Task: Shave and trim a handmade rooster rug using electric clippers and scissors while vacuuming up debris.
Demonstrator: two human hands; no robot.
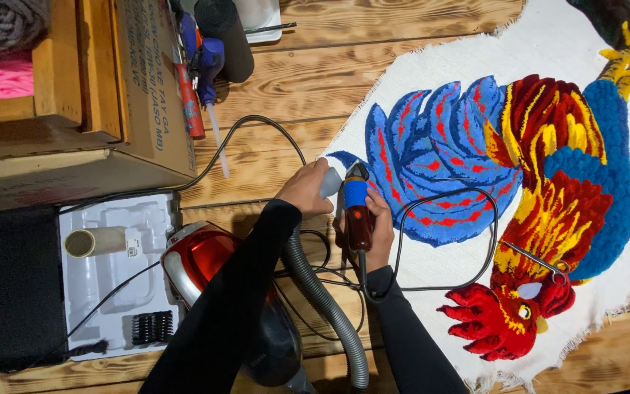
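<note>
We are leaning over a tufted rooster rug (548, 168) that is spreading out beyond and to the right of both hands. Under our left forearm a red canister vacuum (205, 259) is sitting, its grey ribbed hose (322, 299) running up to the nozzle. Our left hand (306, 188) is closing around that pale nozzle (332, 182). Just beside it, our right hand (377, 230) is wrapping fully round a blue-and-maroon electric clipper (357, 208), pressing its head against the rug's blue tail tip.
</note>
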